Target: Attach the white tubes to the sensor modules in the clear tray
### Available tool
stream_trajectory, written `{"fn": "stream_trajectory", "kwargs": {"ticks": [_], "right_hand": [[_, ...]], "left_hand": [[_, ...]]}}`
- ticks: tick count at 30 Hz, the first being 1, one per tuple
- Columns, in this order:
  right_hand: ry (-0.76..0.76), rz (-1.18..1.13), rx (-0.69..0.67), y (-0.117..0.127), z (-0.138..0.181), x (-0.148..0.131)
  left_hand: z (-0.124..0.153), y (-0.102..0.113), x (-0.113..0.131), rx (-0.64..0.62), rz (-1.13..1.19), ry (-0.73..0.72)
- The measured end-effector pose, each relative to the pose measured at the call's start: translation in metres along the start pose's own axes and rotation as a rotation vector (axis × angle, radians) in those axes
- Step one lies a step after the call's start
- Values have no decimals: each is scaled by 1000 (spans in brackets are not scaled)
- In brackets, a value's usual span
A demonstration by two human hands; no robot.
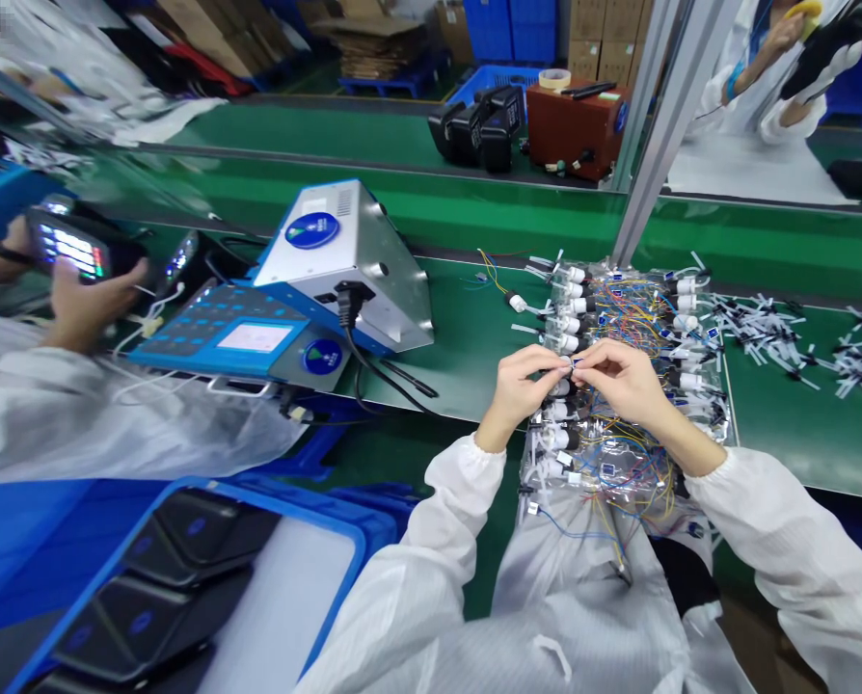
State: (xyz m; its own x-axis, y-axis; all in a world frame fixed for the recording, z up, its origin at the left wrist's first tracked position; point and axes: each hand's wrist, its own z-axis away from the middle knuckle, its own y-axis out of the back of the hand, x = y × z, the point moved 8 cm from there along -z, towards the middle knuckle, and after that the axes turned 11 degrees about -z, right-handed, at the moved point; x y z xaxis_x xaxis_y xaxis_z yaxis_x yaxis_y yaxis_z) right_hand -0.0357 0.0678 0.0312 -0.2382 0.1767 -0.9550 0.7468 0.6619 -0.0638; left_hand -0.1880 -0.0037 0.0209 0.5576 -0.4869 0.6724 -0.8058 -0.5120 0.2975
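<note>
My left hand (525, 384) and my right hand (621, 382) meet fingertip to fingertip over a clear plastic tray (623, 472). Both are closed in a pinch on something small and partly hidden, too small to name. Beneath them the tray holds rows of white cylindrical parts with black ends (568, 344) along its left and right sides. Tangled red, yellow and blue wires (630, 313) fill its middle, with small dark blue pieces among them. One white part with yellow wires (517, 303) lies on the green bench just left of the tray.
Piles of short black-and-white strips (760, 333) lie right of the tray. A silver-blue box (344, 265) with a plugged cable stands left. A co-worker's hands (76, 299) hold a lit device at far left. A blue bin (351, 569) with black cases is below. A metal post (655, 135) rises behind.
</note>
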Motion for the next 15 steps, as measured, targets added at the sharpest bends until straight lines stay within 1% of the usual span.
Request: {"fn": "stream_trajectory", "kwargs": {"ticks": [3,7,8,9,10,11,12,13,14,15], "right_hand": [[-21,-17,15,0,1,3],[-106,-42,-13,-3,-1,4],[-109,-31,0,-1,-2,1],[-93,5,30,3,-3,-3],[-61,72,68,8,-4,-9],[-20,168,102,12,-4,-15],[20,285,116,15,-5,-20],[51,407,104,15,-5,-23],[66,523,68,12,-4,-23],[67,626,17,9,-4,-20]], "left_hand": [[-2,-3,-3,-9,30,27],[1,-9,-13,-102,88,63],[4,-7,-19,-74,92,96],[8,0,-29,4,96,156],[14,8,-41,118,106,244],[22,17,-56,241,123,357],[31,23,-71,338,153,480],[40,24,-85,388,195,597],[45,20,-96,381,238,694],[46,15,-103,333,274,760]]}}
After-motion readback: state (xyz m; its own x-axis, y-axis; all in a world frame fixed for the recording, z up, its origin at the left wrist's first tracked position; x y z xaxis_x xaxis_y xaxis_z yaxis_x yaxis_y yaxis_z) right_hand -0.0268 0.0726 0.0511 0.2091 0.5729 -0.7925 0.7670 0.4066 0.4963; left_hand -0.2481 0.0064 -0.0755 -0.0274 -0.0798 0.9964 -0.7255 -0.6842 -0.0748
